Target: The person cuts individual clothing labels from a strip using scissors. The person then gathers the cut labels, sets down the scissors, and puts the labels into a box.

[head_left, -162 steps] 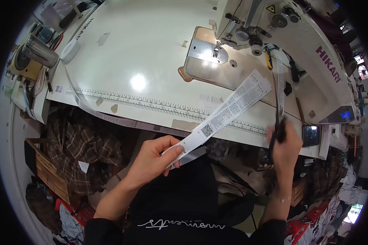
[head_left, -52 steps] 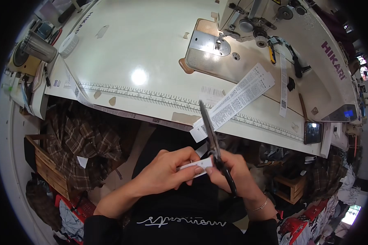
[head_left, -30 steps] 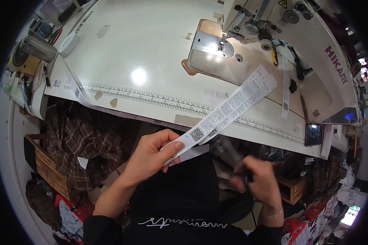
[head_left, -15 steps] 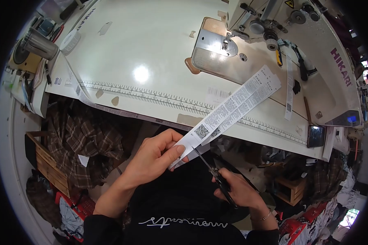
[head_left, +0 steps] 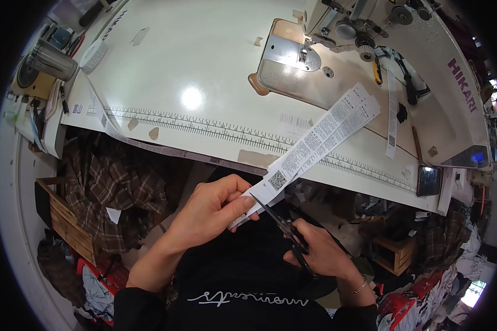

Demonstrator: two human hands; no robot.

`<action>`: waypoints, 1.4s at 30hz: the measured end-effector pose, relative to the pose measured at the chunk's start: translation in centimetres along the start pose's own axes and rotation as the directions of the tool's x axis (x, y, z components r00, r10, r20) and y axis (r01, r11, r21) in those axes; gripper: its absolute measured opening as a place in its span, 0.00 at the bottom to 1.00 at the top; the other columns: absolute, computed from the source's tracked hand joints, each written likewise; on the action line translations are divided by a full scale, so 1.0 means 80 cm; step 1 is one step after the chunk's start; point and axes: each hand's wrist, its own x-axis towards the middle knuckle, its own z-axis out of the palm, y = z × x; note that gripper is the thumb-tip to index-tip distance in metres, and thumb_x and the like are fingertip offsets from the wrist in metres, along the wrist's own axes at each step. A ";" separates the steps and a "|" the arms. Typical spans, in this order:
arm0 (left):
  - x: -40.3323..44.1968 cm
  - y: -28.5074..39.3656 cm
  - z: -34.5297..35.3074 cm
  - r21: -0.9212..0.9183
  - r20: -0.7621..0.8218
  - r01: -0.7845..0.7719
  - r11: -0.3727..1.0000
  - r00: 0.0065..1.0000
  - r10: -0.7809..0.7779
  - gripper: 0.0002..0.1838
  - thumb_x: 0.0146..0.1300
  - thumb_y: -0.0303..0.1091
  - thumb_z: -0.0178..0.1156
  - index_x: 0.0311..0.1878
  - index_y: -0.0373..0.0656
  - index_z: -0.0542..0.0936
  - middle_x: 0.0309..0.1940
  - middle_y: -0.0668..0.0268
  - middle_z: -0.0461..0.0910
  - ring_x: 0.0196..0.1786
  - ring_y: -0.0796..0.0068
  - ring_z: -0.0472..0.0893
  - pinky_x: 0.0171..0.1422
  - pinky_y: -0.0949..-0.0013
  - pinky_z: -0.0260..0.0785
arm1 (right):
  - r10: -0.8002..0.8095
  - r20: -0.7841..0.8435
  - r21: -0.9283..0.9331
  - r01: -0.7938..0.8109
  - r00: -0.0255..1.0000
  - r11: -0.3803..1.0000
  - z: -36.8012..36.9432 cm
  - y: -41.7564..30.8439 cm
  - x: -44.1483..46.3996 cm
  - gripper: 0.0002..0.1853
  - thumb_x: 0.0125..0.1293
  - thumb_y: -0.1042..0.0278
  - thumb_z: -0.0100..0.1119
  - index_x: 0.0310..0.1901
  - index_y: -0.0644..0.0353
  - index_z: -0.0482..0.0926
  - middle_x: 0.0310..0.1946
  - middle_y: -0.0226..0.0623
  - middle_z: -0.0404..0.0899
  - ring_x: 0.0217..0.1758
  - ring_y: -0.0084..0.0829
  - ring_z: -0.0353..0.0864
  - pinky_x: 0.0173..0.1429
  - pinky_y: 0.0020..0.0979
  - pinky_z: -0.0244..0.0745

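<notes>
My left hand (head_left: 218, 207) pinches the lower ends of several white printed label strips (head_left: 315, 138) between thumb and fingers. The strips fan slightly and slope up to the right over the table's front edge, with small text and a square code on the top one. In my right hand (head_left: 323, 248) is a pair of black-handled scissors (head_left: 284, 223), fingers in the loops. Its blade tips lie at the strips, just beside my left thumb and below the square code. Whether the blades have cut the strips I cannot tell.
A sewing machine (head_left: 425, 71) stands at the right of the white table (head_left: 193, 60), which bears a printed ruler. A label roll (head_left: 94, 55) trails a strip along the front edge. A phone (head_left: 428, 181) sits at the right corner; plaid fabric (head_left: 116, 193) hangs below left.
The scissors have moved a little up and left, so their tips are closer to my left thumb. The upper ends of the strips have shifted slightly; my left hand keeps its grip.
</notes>
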 end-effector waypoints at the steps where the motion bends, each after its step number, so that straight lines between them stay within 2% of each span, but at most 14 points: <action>1: 0.000 0.000 0.000 0.000 0.001 0.001 1.000 1.000 -0.001 0.09 0.68 0.32 0.55 0.41 0.33 0.76 0.24 0.66 0.82 0.21 0.88 0.73 0.24 0.80 0.65 | 0.010 0.004 -0.004 -0.010 1.000 1.000 0.000 -0.001 0.000 0.23 0.54 0.56 0.70 0.36 0.60 0.67 0.23 0.34 0.69 0.26 0.34 0.72 0.31 0.35 0.67; 7: 0.001 0.003 0.000 0.003 -0.007 0.015 1.000 1.000 -0.015 0.09 0.67 0.31 0.55 0.41 0.33 0.75 0.24 0.67 0.82 0.21 0.88 0.73 0.24 0.80 0.65 | 0.010 -0.074 -0.127 -0.020 0.997 0.992 0.003 0.005 0.001 0.23 0.53 0.55 0.71 0.32 0.61 0.67 0.22 0.39 0.71 0.24 0.37 0.73 0.29 0.36 0.66; 11: 0.001 -0.001 -0.003 0.012 0.019 0.021 1.000 1.000 -0.022 0.09 0.68 0.32 0.55 0.41 0.34 0.74 0.27 0.65 0.82 0.22 0.87 0.74 0.26 0.82 0.65 | 0.012 -0.099 -0.047 -0.017 0.995 0.999 0.006 0.008 0.003 0.22 0.54 0.56 0.71 0.30 0.61 0.66 0.22 0.42 0.73 0.24 0.40 0.73 0.29 0.37 0.66; 14: -0.007 0.000 -0.006 0.051 0.063 0.005 0.999 0.998 -0.008 0.08 0.68 0.31 0.55 0.42 0.35 0.74 0.27 0.66 0.82 0.22 0.87 0.74 0.25 0.81 0.66 | 0.031 -0.074 -0.007 -0.031 0.997 0.999 0.001 0.008 -0.001 0.19 0.56 0.60 0.70 0.32 0.61 0.68 0.21 0.36 0.72 0.23 0.32 0.73 0.28 0.33 0.65; 16: -0.016 0.000 -0.003 0.085 0.135 -0.023 0.996 0.991 0.012 0.09 0.67 0.31 0.56 0.45 0.36 0.73 0.25 0.68 0.82 0.20 0.85 0.74 0.24 0.79 0.65 | -0.091 -0.020 0.243 0.093 0.996 0.966 0.000 0.012 -0.005 0.15 0.56 0.67 0.69 0.35 0.61 0.70 0.21 0.29 0.70 0.23 0.21 0.69 0.28 0.27 0.64; 22: -0.025 0.020 0.018 0.192 0.326 -0.155 0.969 0.942 0.086 0.10 0.66 0.31 0.56 0.42 0.38 0.66 0.26 0.62 0.82 0.23 0.71 0.80 0.27 0.73 0.67 | -0.278 -0.083 0.317 0.289 0.957 0.903 0.010 0.000 0.009 0.12 0.55 0.75 0.67 0.37 0.62 0.72 0.20 0.25 0.69 0.23 0.14 0.64 0.27 0.21 0.61; 26: -0.028 0.021 0.019 0.205 0.324 -0.101 0.973 0.945 0.030 0.10 0.67 0.32 0.55 0.42 0.38 0.65 0.24 0.63 0.81 0.24 0.71 0.79 0.28 0.72 0.67 | -0.310 -0.132 0.317 0.336 0.942 0.887 0.019 -0.007 0.013 0.10 0.57 0.73 0.66 0.36 0.63 0.73 0.19 0.23 0.69 0.23 0.12 0.64 0.26 0.20 0.61; 28: -0.028 0.017 0.024 0.209 0.310 -0.084 0.974 0.951 0.016 0.11 0.68 0.33 0.54 0.42 0.38 0.65 0.22 0.64 0.79 0.23 0.71 0.78 0.27 0.72 0.66 | -0.217 -0.107 0.352 0.241 0.970 0.904 0.020 -0.015 0.010 0.08 0.58 0.73 0.64 0.35 0.63 0.74 0.20 0.23 0.70 0.25 0.11 0.64 0.27 0.19 0.61; 32: -0.026 0.006 0.027 0.162 0.279 -0.113 0.980 0.958 0.064 0.11 0.68 0.34 0.54 0.43 0.38 0.65 0.21 0.65 0.78 0.20 0.75 0.77 0.25 0.73 0.66 | -0.192 -0.139 0.324 0.228 0.971 0.918 0.020 -0.021 0.012 0.07 0.59 0.73 0.63 0.35 0.64 0.74 0.21 0.23 0.70 0.26 0.10 0.64 0.27 0.19 0.61; 35: -0.032 -0.004 0.005 0.011 0.348 0.020 1.000 0.937 -0.023 0.11 0.68 0.36 0.55 0.44 0.39 0.68 0.21 0.69 0.78 0.19 0.84 0.75 0.22 0.78 0.65 | -0.184 -0.345 0.317 0.299 0.920 0.900 0.004 -0.030 0.008 0.07 0.57 0.74 0.61 0.35 0.66 0.74 0.18 0.22 0.67 0.23 0.10 0.62 0.24 0.19 0.58; 37: -0.042 -0.005 -0.021 0.010 0.372 0.047 0.999 0.927 -0.048 0.10 0.68 0.36 0.55 0.44 0.39 0.72 0.20 0.70 0.78 0.18 0.85 0.75 0.21 0.80 0.65 | -0.237 -0.501 -0.014 0.266 0.832 0.964 -0.029 -0.034 0.001 0.07 0.54 0.71 0.62 0.30 0.63 0.74 0.17 0.23 0.65 0.22 0.12 0.61 0.24 0.20 0.57; 39: -0.058 0.001 -0.050 0.014 0.308 0.038 0.999 0.950 -0.041 0.09 0.67 0.36 0.56 0.39 0.38 0.76 0.18 0.71 0.78 0.17 0.87 0.74 0.19 0.82 0.65 | -0.215 -0.658 -0.093 0.205 0.721 0.974 -0.055 -0.038 0.000 0.09 0.53 0.72 0.61 0.27 0.65 0.70 0.15 0.27 0.64 0.21 0.14 0.60 0.24 0.22 0.57; 40: -0.065 0.002 -0.065 0.008 0.283 0.019 1.000 0.959 -0.021 0.10 0.67 0.35 0.57 0.37 0.37 0.77 0.18 0.71 0.78 0.16 0.87 0.74 0.19 0.82 0.64 | -0.292 -0.715 -0.254 0.152 0.635 0.955 -0.073 -0.041 0.000 0.09 0.52 0.74 0.61 0.27 0.65 0.70 0.15 0.30 0.63 0.21 0.14 0.61 0.24 0.22 0.58; 42: -0.075 0.011 -0.079 0.020 0.171 0.005 1.000 0.985 -0.008 0.10 0.67 0.34 0.56 0.35 0.36 0.77 0.16 0.70 0.78 0.15 0.88 0.73 0.18 0.83 0.63 | -0.320 -0.772 -0.366 0.028 0.549 0.930 -0.095 -0.051 0.003 0.09 0.50 0.76 0.62 0.29 0.65 0.70 0.17 0.36 0.67 0.20 0.21 0.64 0.26 0.25 0.62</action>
